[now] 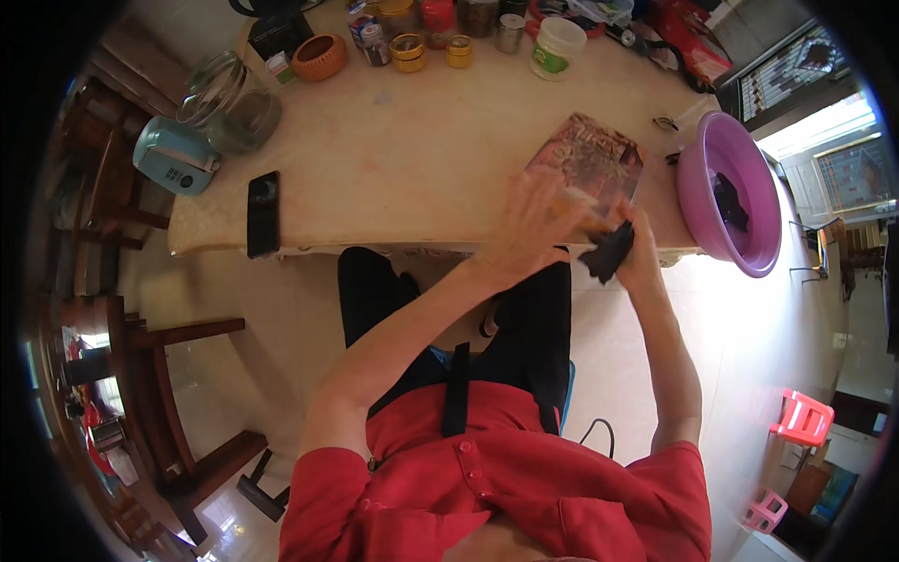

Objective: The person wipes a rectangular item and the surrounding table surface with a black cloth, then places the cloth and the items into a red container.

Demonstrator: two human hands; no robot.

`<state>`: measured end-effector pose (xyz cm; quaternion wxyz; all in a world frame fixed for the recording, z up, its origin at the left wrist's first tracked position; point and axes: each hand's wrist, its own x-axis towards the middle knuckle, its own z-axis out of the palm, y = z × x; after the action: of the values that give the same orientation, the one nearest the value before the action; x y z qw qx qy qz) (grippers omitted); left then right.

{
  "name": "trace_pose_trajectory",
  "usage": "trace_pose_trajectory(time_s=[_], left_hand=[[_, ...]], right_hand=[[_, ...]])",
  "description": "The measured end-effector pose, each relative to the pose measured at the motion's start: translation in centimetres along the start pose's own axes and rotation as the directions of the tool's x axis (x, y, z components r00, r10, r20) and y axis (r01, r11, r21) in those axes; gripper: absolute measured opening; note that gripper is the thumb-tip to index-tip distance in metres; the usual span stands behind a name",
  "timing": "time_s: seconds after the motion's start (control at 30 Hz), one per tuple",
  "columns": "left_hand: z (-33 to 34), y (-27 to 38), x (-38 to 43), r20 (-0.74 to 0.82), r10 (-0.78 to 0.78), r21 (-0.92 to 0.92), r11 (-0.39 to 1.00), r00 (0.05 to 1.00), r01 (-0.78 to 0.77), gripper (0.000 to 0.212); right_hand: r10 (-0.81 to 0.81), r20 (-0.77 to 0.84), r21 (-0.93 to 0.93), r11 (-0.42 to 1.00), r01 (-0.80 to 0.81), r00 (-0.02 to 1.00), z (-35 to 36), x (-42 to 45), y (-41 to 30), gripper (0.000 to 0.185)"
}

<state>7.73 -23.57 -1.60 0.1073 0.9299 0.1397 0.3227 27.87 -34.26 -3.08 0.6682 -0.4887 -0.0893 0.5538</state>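
Note:
My right hand [638,253] grips a crumpled black piece, perhaps cloth [609,251], just over the table's front edge. To its left, my left hand [537,221] is blurred by motion, its fingers spread towards the right hand. Between the two hands shows a blurred orange-brown patch [593,223]; what it is, and whether the left fingers hold it, I cannot tell. Just beyond both hands, a flat printed sheet or box lid [544,156] lies on the table, with brown shredded bits [593,151] that look heaped on it.
A purple plastic basin [692,190] with a black piece inside stands at the table's right edge. A phone [263,214], a light-blue device [172,156] and a glass jar [246,123] are on the left. Several jars and a clay bowl [319,57] line the back of the table [393,161].

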Motion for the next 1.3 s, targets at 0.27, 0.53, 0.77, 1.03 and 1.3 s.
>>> trace_pose_trajectory(time_s=[0.27, 0.53, 0.77, 1.03, 1.3], left_hand=[[-0.3, -10.7, -7.9, 0.108, -0.235, 0.242, 0.949, 0.966, 0.204, 0.065], [-0.8, -11.6, -8.6, 0.032, -0.163, 0.277, 0.949, 0.986, 0.148, 0.046], [0.1, -11.3, -7.9, -0.044, -0.128, 0.276, 0.951, 0.991, 0.136, 0.039], [0.0, -11.8, -8.5, -0.030, -0.165, 0.261, 0.951, 0.986, 0.167, 0.038], [0.4, -11.9, -8.7, -0.025, -0.138, 0.293, 0.946, 0.990, 0.139, 0.040]], right_hand=[[-0.218, -0.256, -0.152, 0.971, 0.183, 0.942, -1.3, 10.1, -4.8, 0.044], [-0.333, -0.535, -0.497, 0.867, 0.030, 0.776, -1.5, 19.3, -7.9, 0.055], [-0.632, -0.362, -0.896, 0.438, -0.070, 0.685, -5.0, 22.5, -9.3, 0.067], [-0.622, -0.180, -0.902, 0.414, 0.125, 0.762, 2.0, 12.3, -9.6, 0.043], [-0.610, 0.411, -0.842, -0.539, 0.026, 0.677, 0.8, 3.5, -1.6, 0.043]])
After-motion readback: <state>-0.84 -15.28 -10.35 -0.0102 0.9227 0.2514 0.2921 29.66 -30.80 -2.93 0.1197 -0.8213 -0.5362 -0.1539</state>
